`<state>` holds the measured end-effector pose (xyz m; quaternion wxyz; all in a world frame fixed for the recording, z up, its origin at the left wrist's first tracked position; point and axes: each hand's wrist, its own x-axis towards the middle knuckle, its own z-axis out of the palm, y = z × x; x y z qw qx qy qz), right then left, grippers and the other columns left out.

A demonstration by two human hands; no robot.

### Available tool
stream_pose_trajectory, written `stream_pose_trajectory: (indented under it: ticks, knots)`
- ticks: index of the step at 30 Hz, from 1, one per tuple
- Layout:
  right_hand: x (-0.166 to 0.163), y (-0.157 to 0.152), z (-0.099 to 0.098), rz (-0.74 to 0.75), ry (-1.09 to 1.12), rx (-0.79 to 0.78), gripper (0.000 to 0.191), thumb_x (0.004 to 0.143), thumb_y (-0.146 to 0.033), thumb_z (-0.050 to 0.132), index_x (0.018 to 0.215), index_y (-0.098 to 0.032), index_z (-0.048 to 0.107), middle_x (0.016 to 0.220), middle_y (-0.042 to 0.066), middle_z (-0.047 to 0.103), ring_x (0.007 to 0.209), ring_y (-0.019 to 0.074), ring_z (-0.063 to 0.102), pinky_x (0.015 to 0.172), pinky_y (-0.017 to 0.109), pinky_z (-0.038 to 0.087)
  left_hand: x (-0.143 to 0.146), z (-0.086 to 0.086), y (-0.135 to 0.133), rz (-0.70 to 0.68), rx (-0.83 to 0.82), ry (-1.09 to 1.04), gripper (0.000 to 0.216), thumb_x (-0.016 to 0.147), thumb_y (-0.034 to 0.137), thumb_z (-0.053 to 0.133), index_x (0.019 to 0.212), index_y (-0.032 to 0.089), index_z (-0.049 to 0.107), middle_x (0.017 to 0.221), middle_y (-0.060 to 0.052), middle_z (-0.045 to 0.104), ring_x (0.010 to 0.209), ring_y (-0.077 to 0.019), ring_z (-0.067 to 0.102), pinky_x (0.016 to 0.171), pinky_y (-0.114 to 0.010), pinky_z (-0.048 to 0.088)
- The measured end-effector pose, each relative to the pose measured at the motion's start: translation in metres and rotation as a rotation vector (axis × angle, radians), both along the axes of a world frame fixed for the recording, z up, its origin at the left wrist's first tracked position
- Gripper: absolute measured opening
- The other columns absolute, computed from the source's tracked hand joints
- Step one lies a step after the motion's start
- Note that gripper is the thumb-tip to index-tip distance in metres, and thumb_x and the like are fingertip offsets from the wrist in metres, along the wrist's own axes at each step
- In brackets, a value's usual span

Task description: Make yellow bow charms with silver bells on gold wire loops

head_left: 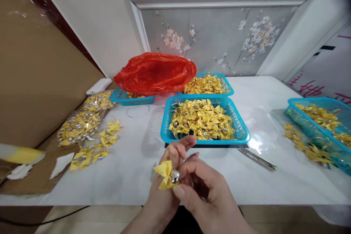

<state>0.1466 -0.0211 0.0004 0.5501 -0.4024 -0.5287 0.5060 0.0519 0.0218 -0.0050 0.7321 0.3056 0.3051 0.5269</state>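
A yellow ribbon bow with a silver bell (168, 176) is between my two hands, low in the middle of the view. My right hand (208, 186) is closed, its thumb and fingers pinching the bow near the bell and its thin tie. Curled behind the bow, my left hand (164, 199) has its fingertips together close to the right fingers; what exactly they grip is partly hidden. Just beyond the hands stands a blue basket (241, 136) heaped with yellow bows and bells (203, 119).
Tweezers or small scissors (257, 159) lie right of the basket. A red plastic bag (156, 75) sits over a back-left basket (131, 99). Loose bows (108, 137) and bagged bows (79, 128) lie left. Another blue basket (315, 128) stands at right, bows beside it.
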Motion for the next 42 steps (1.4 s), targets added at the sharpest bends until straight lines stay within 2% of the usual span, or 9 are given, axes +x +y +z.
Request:
stream_pose_trajectory:
  ticks: [4, 6, 10, 20, 26, 29, 32, 36, 42]
  knots:
    - [-0.002, -0.005, -0.006, -0.123, -0.388, 0.529, 0.028, 0.086, -0.007, 0.055, 0.107, -0.024, 0.062, 0.088, 0.004, 0.065, 0.072, 0.0147, 0.061, 0.061, 0.024, 0.048, 0.003, -0.003, 0.006, 0.113, 0.134, -0.010, 0.027, 0.080, 0.049, 0.070, 0.071, 0.024, 0.071, 0.094, -0.003, 0.076, 0.087, -0.0193, 0.069, 0.074, -0.029, 0.056]
    - [0.000, -0.008, -0.008, -0.140, -0.488, 0.583, 0.035, 0.088, -0.008, 0.054, 0.119, -0.024, 0.058, 0.090, 0.005, 0.066, 0.073, 0.0161, 0.062, 0.062, 0.025, 0.051, 0.004, -0.001, 0.007, 0.151, 0.176, -0.027, 0.026, 0.078, 0.052, 0.071, 0.078, 0.027, 0.073, 0.091, -0.002, 0.077, 0.079, -0.0193, 0.070, 0.071, -0.030, 0.057]
    - [0.003, -0.010, -0.007, -0.141, -0.408, 0.409, 0.031, 0.089, -0.021, 0.061, 0.119, -0.027, 0.059, 0.092, 0.004, 0.062, 0.072, 0.0149, 0.061, 0.055, 0.023, 0.050, 0.008, 0.000, 0.006, 0.265, 0.268, -0.039, 0.030, 0.078, 0.058, 0.067, 0.088, 0.031, 0.074, 0.089, -0.002, 0.077, 0.075, -0.0184, 0.069, 0.067, -0.029, 0.056]
    - [-0.002, -0.003, 0.005, -0.161, -0.316, 0.322, 0.012, 0.089, -0.013, 0.055, 0.086, -0.022, 0.062, 0.077, -0.002, 0.052, 0.057, 0.0084, 0.044, 0.050, 0.021, 0.035, 0.018, -0.017, -0.002, 0.390, 0.385, 0.168, 0.037, 0.088, 0.057, 0.055, 0.096, 0.025, 0.072, 0.095, -0.005, 0.075, 0.078, -0.0198, 0.067, 0.071, -0.033, 0.053]
    - [0.006, -0.003, 0.011, -0.071, -0.254, 0.179, 0.013, 0.092, -0.020, 0.050, 0.080, -0.021, 0.054, 0.074, -0.002, 0.047, 0.060, 0.0099, 0.042, 0.049, 0.022, 0.032, 0.002, -0.016, -0.003, 0.256, 0.347, 0.343, 0.027, 0.089, 0.042, 0.062, 0.108, 0.026, 0.069, 0.105, -0.006, 0.071, 0.085, -0.0205, 0.064, 0.076, -0.033, 0.052]
    - [0.014, -0.003, 0.014, -0.063, -0.142, 0.080, 0.019, 0.095, -0.026, 0.048, 0.078, -0.020, 0.053, 0.074, -0.002, 0.046, 0.059, 0.0101, 0.042, 0.049, 0.023, 0.032, -0.018, -0.011, -0.001, 0.123, 0.294, 0.397, 0.047, 0.074, 0.029, 0.080, 0.118, 0.028, 0.063, 0.103, -0.005, 0.069, 0.083, -0.0213, 0.066, 0.075, -0.033, 0.055]
    - [0.022, -0.005, 0.015, -0.098, -0.061, -0.038, 0.023, 0.095, -0.033, 0.049, 0.076, -0.021, 0.053, 0.072, -0.003, 0.044, 0.057, 0.0097, 0.038, 0.049, 0.023, 0.030, -0.038, -0.003, -0.005, 0.065, 0.197, 0.451, 0.031, 0.081, 0.022, 0.074, 0.109, 0.027, 0.063, 0.081, 0.001, 0.067, 0.070, -0.0163, 0.063, 0.065, -0.026, 0.052]
    - [0.026, -0.006, 0.012, -0.123, 0.045, -0.172, 0.027, 0.094, -0.040, 0.054, 0.075, -0.020, 0.051, 0.070, -0.004, 0.041, 0.056, 0.0095, 0.032, 0.048, 0.024, 0.025, -0.048, 0.009, -0.019, -0.045, 0.190, 0.365, 0.019, 0.090, 0.036, 0.063, 0.107, 0.030, 0.065, 0.080, 0.001, 0.068, 0.070, -0.0150, 0.064, 0.068, -0.025, 0.052]
    - [0.023, -0.008, 0.010, -0.147, 0.070, -0.117, 0.024, 0.095, -0.036, 0.054, 0.077, -0.021, 0.053, 0.071, -0.003, 0.042, 0.055, 0.0085, 0.035, 0.048, 0.023, 0.027, -0.040, 0.021, -0.028, -0.061, 0.215, 0.436, 0.012, 0.087, 0.024, 0.068, 0.089, 0.032, 0.076, 0.081, 0.002, 0.074, 0.070, -0.0131, 0.069, 0.066, -0.018, 0.055]
